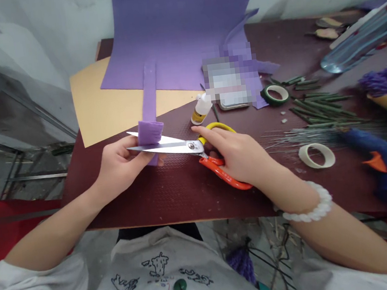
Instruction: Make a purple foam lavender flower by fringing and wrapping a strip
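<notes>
My left hand (121,165) pinches a folded purple strip (150,132), its layers stacked into a small thick block. A long flat tail of the strip runs up over the yellow and purple sheets. In my right hand (241,151) is a pair of scissors (176,148) with one yellow and one orange handle loop. The scissor blades are parted and point left, with the folded strip between them, close to my left fingertips. Whether the edges touch the strip I cannot tell. Just beyond the scissors stands a small white glue bottle (200,109).
Behind lie a large purple sheet (174,35) and a yellow sheet (98,104). To the right are green tape (276,93), green stems (322,107), thin wires (294,138), a white tape roll (316,156), a blue glue gun (386,160) and a plastic bottle (360,42).
</notes>
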`<state>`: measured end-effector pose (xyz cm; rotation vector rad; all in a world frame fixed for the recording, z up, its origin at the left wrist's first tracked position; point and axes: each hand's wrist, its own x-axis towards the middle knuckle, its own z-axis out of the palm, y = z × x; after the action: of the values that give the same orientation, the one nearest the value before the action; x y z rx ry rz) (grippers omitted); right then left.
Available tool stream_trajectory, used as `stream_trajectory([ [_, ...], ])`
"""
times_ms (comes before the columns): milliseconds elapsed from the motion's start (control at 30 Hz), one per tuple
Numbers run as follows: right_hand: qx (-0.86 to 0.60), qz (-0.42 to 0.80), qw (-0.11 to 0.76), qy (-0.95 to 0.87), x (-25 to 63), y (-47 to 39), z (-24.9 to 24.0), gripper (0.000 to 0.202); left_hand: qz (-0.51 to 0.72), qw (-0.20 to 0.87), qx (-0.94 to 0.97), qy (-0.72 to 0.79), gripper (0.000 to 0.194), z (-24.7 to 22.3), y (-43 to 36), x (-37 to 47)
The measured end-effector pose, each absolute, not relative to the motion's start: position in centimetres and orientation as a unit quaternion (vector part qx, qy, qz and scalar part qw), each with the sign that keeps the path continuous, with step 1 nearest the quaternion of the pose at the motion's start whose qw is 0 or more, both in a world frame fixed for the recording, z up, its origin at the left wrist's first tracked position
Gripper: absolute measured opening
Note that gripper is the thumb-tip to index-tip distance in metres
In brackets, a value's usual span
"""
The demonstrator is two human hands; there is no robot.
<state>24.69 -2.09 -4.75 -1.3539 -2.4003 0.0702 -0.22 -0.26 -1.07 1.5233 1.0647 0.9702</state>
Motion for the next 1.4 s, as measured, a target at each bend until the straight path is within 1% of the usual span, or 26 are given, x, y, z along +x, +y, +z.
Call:
stream_trajectory([
  [200, -0.484, 0.030, 0.179, -0.856, 24.67, -1.98, -4.43, 0.050, 0.398, 0.515, 0.620, 0.438, 0.013, -1.28, -0.28, -0.33],
  [600, -0.492, 0.039, 0.166, -0.854, 24.80, -2.07, -4.36, 0.049, 0.405, 0.518, 0.620, 0.428, 0.010, -1.02, -0.21, -0.39],
  [733, -0.493, 0.035, 0.163, -0.854, 24.83, -2.08, -4.43, 0.046, 0.407, 0.525, 0.615, 0.426, 0.007, -1.02, -0.15, -0.35],
  [1000, -0.505, 0.021, 0.165, -0.847, 24.91, -2.17, -4.82, 0.041, 0.395, 0.530, 0.621, 0.421, 0.012, -1.33, 0.05, -0.53],
  [1233, -0.508, 0.005, 0.170, -0.844, 24.85, -2.29, -4.93, 0.039, 0.387, 0.520, 0.627, 0.432, 0.012, -1.65, 0.31, -0.80],
  [1400, -0.513, 0.007, 0.162, -0.843, 24.83, -2.42, -4.80, 0.032, 0.387, 0.531, 0.616, 0.435, 0.009, -1.41, 0.28, -0.65],
])
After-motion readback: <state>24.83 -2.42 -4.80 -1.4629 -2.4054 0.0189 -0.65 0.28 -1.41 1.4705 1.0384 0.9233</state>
